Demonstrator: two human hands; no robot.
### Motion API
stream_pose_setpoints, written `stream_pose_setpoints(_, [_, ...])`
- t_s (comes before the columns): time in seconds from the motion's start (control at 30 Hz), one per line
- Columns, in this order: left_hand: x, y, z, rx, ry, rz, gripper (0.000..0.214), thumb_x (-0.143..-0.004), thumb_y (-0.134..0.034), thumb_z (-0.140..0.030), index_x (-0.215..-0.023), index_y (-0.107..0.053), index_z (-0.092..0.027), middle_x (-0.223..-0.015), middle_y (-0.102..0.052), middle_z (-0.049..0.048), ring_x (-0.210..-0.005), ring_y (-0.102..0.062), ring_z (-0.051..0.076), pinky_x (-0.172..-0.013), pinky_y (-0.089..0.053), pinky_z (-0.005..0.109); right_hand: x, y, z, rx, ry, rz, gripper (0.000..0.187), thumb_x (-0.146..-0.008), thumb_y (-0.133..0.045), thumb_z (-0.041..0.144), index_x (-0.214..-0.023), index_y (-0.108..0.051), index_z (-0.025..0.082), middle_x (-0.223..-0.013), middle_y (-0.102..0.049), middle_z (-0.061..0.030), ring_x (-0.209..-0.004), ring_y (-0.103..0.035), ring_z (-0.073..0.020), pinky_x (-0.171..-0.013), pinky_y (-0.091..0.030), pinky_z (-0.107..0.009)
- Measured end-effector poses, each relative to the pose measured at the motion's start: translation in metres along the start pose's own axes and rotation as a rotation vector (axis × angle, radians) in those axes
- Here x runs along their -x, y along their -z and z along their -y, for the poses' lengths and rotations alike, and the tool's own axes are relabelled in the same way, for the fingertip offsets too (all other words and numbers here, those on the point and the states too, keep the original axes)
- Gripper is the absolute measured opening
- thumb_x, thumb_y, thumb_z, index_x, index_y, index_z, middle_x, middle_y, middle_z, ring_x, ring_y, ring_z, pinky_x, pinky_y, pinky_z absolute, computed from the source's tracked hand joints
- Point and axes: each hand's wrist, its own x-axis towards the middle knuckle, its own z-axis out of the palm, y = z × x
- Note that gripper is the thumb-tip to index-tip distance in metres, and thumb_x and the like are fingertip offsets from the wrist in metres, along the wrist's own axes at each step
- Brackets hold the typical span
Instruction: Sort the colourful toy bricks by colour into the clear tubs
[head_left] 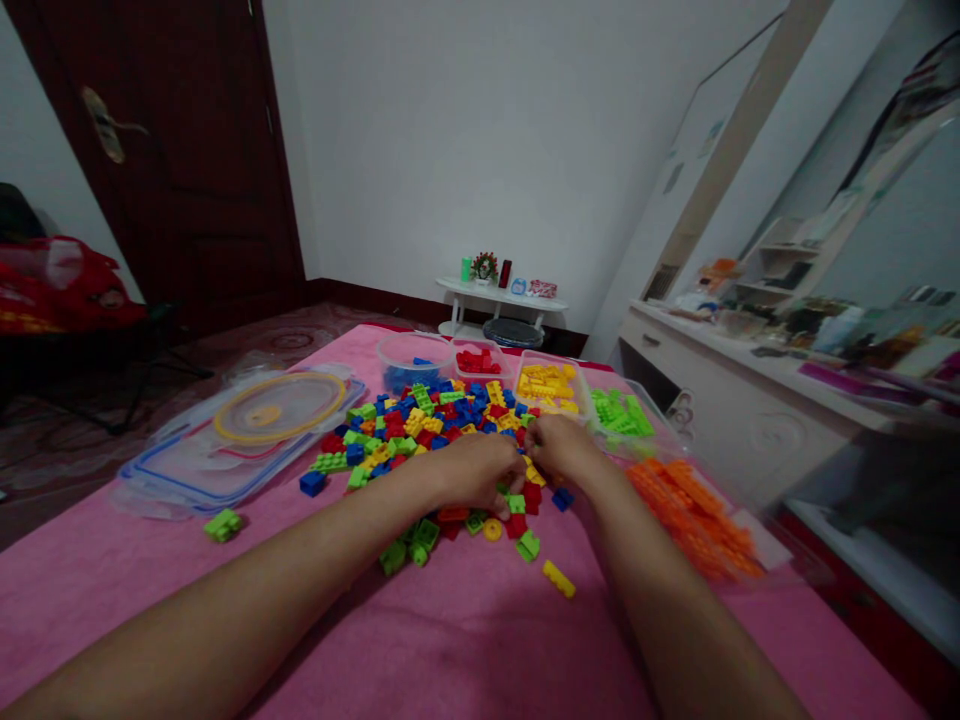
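A loose heap of toy building bricks point(397, 430) in red, blue, yellow and green lies on the pink cloth point(480, 620). My left hand point(484, 470) reaches over the near right part of the heap, fingers curled downward beside a light green brick point(516, 503). Close to it on the right, my right hand point(561, 447) is at the heap's edge with its fingers bent inward. What either hand pinches is hidden by the fingers. Below the hands are a round yellow piece point(492, 530), a green brick point(528, 545) and a long yellow brick point(559, 579).
Behind the heap stand clear containers with blue bricks point(412, 378), red bricks point(478, 362) and yellow bricks point(546, 382). Green bricks point(621, 412) and orange bricks point(694, 515) fill containers at right. Stacked lids point(187, 470) lie left, near a single green brick point(223, 525).
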Motion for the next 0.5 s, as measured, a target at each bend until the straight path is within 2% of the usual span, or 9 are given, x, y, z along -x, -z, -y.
stream_pose_setpoints(0.1, [0.0, -0.001, -0.003, -0.002, -0.035, -0.006, 0.014, -0.068, -0.073, -0.026, -0.08, -0.067, -0.021, -0.092, -0.065, 0.0023, -0.085, -0.061, 0.018, -0.07, -0.042, 0.024, 0.0, 0.015, -0.018, 0.008, -0.016, -0.04, 0.015, -0.072, -0.057, 0.016, -0.078, -0.07, 0.019, -0.082, -0.07, -0.0058, -0.076, -0.064, -0.0172, -0.062, -0.041, -0.023])
stream_pose_setpoints(0.23, [0.001, -0.001, -0.007, -0.017, -0.061, -0.039, 0.014, -0.069, -0.069, -0.023, -0.082, -0.068, -0.021, -0.096, -0.066, 0.0034, -0.088, -0.061, 0.019, -0.071, -0.042, 0.025, 0.001, 0.026, -0.043, 0.082, -0.142, -0.033, 0.024, -0.068, -0.063, 0.018, -0.089, -0.071, 0.023, -0.092, -0.07, -0.0045, -0.081, -0.064, -0.0173, -0.061, -0.04, -0.022])
stream_pose_setpoints(0.37, [0.002, 0.002, -0.011, -0.002, -0.057, -0.023, 0.025, -0.07, -0.065, -0.018, -0.094, -0.068, -0.025, -0.098, -0.068, 0.002, -0.088, -0.062, 0.019, -0.07, -0.043, 0.024, 0.002, 0.012, -0.047, 0.129, -0.193, 0.03, 0.029, -0.062, -0.067, 0.015, -0.09, -0.072, 0.022, -0.094, -0.07, -0.0076, -0.085, -0.064, -0.0209, -0.063, -0.041, -0.024])
stream_pose_setpoints(0.5, [0.003, 0.002, -0.012, -0.038, -0.119, 0.02, 0.034, -0.071, -0.065, -0.019, -0.103, -0.067, -0.028, -0.098, -0.07, -0.0002, -0.089, -0.063, 0.019, -0.068, -0.042, 0.025, 0.001, -0.002, -0.042, 0.146, -0.196, 0.048, 0.027, -0.063, -0.069, 0.024, -0.089, -0.071, 0.018, -0.091, -0.07, -0.0112, -0.083, -0.065, -0.0211, -0.062, -0.042, -0.024])
